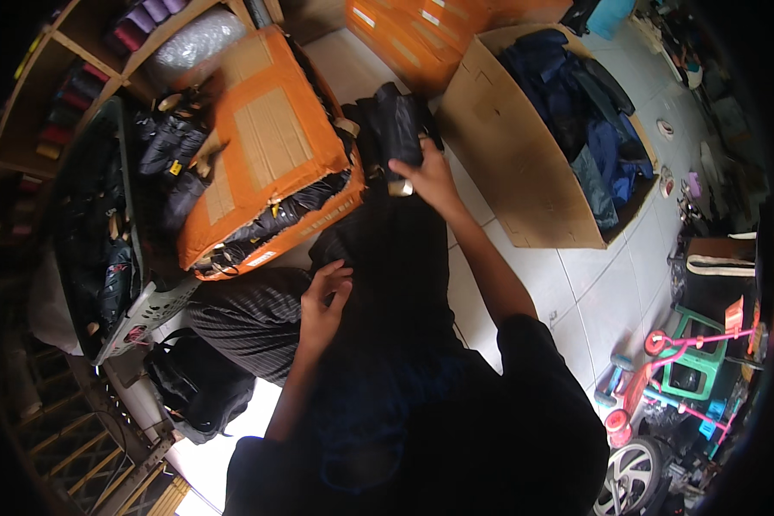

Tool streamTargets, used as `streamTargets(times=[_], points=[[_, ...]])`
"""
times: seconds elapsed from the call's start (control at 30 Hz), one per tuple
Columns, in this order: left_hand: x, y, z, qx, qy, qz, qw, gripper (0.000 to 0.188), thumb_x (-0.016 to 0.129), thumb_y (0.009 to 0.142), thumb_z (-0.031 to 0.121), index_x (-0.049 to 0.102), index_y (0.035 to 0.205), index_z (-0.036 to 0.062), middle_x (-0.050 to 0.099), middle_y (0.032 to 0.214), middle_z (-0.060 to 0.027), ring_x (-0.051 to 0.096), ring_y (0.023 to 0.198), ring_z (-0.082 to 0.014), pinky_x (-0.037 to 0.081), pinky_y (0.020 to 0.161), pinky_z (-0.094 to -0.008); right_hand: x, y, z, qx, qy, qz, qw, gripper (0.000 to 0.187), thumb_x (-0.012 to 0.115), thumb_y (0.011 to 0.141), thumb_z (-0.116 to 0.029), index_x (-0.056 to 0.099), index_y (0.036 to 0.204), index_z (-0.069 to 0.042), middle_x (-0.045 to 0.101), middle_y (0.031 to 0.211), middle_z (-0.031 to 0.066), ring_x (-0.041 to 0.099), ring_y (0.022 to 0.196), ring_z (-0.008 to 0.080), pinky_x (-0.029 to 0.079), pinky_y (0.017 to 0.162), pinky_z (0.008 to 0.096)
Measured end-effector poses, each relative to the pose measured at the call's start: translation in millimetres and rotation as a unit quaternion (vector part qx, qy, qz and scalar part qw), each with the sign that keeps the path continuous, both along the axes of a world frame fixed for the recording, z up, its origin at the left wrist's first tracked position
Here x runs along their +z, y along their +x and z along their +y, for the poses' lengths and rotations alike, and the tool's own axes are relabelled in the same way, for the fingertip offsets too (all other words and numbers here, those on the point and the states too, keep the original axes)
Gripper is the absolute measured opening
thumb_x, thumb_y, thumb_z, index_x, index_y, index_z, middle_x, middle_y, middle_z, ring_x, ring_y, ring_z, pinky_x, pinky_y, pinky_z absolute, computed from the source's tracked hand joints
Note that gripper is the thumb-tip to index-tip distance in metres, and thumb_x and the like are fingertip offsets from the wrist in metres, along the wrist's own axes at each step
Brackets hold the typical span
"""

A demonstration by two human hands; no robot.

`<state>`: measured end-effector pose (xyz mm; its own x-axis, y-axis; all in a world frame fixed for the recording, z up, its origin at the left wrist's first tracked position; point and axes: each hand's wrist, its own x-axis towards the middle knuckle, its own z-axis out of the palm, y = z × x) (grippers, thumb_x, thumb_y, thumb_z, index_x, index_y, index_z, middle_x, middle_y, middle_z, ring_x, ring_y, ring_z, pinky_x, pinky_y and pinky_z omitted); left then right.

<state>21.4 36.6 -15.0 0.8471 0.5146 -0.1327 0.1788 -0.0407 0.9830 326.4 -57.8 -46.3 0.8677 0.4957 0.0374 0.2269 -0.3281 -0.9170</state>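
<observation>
My right hand (430, 179) is closed around a folded black umbrella (396, 129), a short bundle with a pale, shiny end below the fingers. More dark fabric shows behind it. Lower and to the left, my left hand (323, 299) hovers by my lap, its fingers loosely bent and apart, with nothing visible in them. Beside it lies a large carton wrapped in orange tape (271, 129), its torn side showing black folded umbrellas (297, 205) packed inside. Several more black umbrellas (174, 142) lie at the carton's left edge.
A dark green plastic basket (122, 181) with black bundles stands at the left, below shelves of thread spools (150, 13). On the right, an open cardboard box (499, 163) holds navy cloth. A pink scooter (662, 365), a green stool (695, 353) and a wheel (632, 482) are at the lower right.
</observation>
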Motion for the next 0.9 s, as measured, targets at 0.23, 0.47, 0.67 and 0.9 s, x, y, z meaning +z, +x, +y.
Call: streamTargets(times=[0.23,0.47,0.67,0.9], points=[[14.3,3.3,32.6,0.03,-0.001,-0.051,0.998,0.027,0.06,0.097,0.008,0.059,0.123,-0.0005,0.071,0.108,-0.0158,0.069,0.099,-0.0202,0.052,0.09,-0.0317,9.9,73.6,72.1,0.038,-0.239,-0.014,0.97,0.063,0.084,0.073,-0.036,0.062,0.113,0.007,0.066,0.112,0.0283,0.062,0.111,0.0432,0.05,0.095,0.0459],[30.6,-11.8,72.2,0.046,0.045,-0.044,0.997,0.019,0.062,0.096,0.007,0.064,0.11,-0.0058,0.072,0.102,-0.0138,0.068,0.09,-0.0161,0.053,0.084,-0.0287,2.3,55.3,79.3,0.029,-0.372,-0.208,0.904,0.043,0.076,0.082,-0.039,0.071,0.105,-0.003,0.06,0.119,0.019,0.061,0.111,0.0384,0.052,0.092,0.0466],[66.2,18.5,196.8,0.173,0.461,-0.026,0.87,0.019,0.067,0.087,0.009,0.065,0.103,0.0003,0.067,0.097,-0.0182,0.064,0.092,-0.0332,0.051,0.084,-0.0409,0.6,49.5,56.7,0.014,-0.318,-0.312,0.895,0.037,0.073,0.084,-0.033,0.068,0.107,-0.004,0.06,0.114,0.0167,0.059,0.108,0.0371,0.051,0.088,0.0485],[35.6,47.4,266.1,0.12,0.594,0.269,0.748,0.07,0.076,0.074,0.025,0.049,0.138,0.0144,0.057,0.124,-0.0121,0.053,0.116,-0.0354,0.046,0.095,-0.052,11.7,30.8,5.4,0.023,-0.15,-0.242,0.958,0.031,0.072,0.085,-0.02,0.066,0.111,-0.004,0.059,0.106,0.0184,0.061,0.101,0.0381,0.05,0.087,0.0461]])
